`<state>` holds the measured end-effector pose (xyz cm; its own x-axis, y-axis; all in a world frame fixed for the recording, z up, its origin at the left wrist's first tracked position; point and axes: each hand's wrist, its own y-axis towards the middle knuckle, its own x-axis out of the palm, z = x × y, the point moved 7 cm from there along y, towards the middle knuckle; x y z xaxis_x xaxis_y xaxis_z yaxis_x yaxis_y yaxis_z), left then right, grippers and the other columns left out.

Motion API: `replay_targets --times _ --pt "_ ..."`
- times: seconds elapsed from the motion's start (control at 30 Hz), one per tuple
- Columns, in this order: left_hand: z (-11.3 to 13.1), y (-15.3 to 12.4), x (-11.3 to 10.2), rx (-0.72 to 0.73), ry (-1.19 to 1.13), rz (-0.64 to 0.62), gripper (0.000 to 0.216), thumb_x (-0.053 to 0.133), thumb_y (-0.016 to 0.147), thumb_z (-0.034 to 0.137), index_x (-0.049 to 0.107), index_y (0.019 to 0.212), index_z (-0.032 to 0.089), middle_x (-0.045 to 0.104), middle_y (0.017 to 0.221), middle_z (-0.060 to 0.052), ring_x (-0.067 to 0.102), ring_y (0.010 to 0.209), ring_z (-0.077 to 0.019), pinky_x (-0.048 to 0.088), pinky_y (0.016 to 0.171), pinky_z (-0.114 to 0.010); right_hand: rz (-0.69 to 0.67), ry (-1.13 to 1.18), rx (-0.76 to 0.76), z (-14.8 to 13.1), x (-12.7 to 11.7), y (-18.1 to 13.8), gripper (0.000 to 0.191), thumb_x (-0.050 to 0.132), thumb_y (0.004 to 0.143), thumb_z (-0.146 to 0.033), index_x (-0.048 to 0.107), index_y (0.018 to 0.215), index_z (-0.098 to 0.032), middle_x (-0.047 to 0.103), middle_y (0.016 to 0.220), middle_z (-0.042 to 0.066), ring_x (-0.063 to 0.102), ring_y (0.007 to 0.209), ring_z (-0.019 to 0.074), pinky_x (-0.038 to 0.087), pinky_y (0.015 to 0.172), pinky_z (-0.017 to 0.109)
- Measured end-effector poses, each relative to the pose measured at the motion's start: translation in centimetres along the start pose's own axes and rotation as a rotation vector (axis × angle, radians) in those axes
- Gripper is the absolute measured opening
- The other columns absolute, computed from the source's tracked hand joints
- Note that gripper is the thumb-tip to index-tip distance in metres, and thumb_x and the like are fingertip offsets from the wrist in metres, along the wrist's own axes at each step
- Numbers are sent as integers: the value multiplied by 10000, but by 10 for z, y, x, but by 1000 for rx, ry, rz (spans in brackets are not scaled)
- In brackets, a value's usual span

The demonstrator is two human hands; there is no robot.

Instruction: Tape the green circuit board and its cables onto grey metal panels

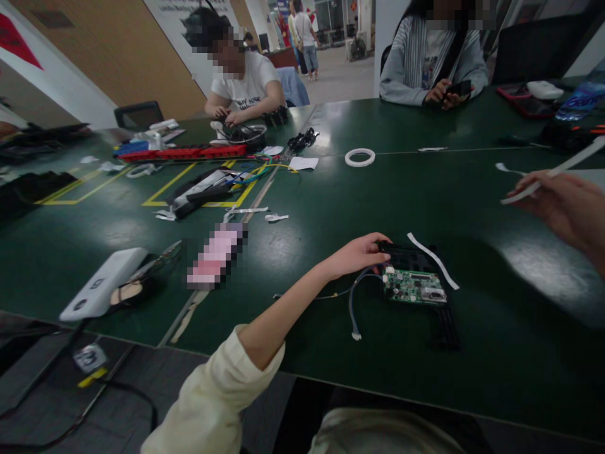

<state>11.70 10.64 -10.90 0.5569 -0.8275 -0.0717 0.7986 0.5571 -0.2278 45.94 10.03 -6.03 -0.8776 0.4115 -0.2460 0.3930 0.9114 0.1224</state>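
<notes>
My left hand (360, 257) has its fingers closed on the upper left corner of a black plastic frame (447, 328) lying on the table. A green circuit board (413, 285) sits on that frame, and thin dark cables (352, 306) with a small white connector trail from its left side. Along the frame's upper right edge lies a curved white strip (435, 260), one end sticking out past it. Raised at the far right, my right hand (564, 205) pinches a long white strip (560, 167). A short white end shows just behind those fingers.
A roll of white tape (360, 157) lies further back on the green table (331, 353). To the left are a phone (217, 255), a white power bank (104, 284), paper scraps (276, 218) and a wired black device (203, 189). Two people sit across the table.
</notes>
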Motion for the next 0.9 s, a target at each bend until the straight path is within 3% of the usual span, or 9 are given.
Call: replay_targets --times 0.07,0.17,0.23,0.33,0.47,0.57,0.77,0.9 --pt "-1 2 1 6 -4 -6 310 536 866 214 476 1169 186 604 976 -47 599 823 -123 510 731 -312 -281 302 99 -22 60 -29 282 412 935 -229 646 858 -91 604 980 156 604 854 122 414 742 364" --pt "-3 4 1 30 -27 -14 334 555 850 209 474 1173 181 602 957 -45 594 818 -127 513 704 -296 -657 449 175 -56 139 -82 265 455 924 -298 674 981 -159 597 888 79 583 826 138 476 782 330" --pt "-4 4 0 53 -17 -8 307 567 837 230 510 1131 165 604 927 -45 590 807 -132 510 703 -289 -853 523 200 -71 181 -113 277 466 919 -314 660 1071 -187 588 891 58 577 824 137 499 779 311" --pt "-1 -2 -4 113 13 15 305 620 782 306 568 1041 154 606 947 -55 585 837 -145 497 721 -263 -1054 608 192 -82 221 -145 315 450 929 -335 626 1150 -195 589 990 65 576 891 149 503 801 315" --pt "7 -11 -6 201 -61 6 498 706 668 379 554 1092 167 601 994 -59 582 791 -134 478 637 -219 -1105 575 162 -76 239 -157 330 440 940 -342 596 1202 -214 576 1085 70 574 948 137 494 830 291" --pt "3 -9 -5 136 -64 -11 484 684 696 344 542 1125 171 607 914 -44 578 728 -120 462 603 -213 -1130 558 207 -68 239 -162 334 451 938 -343 591 1202 -196 590 1042 71 591 910 123 496 808 264" --pt "-13 8 -5 92 -134 -47 483 676 693 206 515 1146 157 610 910 -40 589 781 -135 463 662 -245 -1172 457 496 -51 238 -171 384 426 936 -412 571 1163 -138 616 991 109 647 767 133 502 608 201" --pt "-14 7 -5 124 -73 -57 479 660 720 156 505 1173 171 612 935 -39 590 820 -136 461 718 -265 -1127 408 566 -46 237 -170 375 426 929 -422 558 1138 -140 625 987 114 653 670 120 487 526 173"
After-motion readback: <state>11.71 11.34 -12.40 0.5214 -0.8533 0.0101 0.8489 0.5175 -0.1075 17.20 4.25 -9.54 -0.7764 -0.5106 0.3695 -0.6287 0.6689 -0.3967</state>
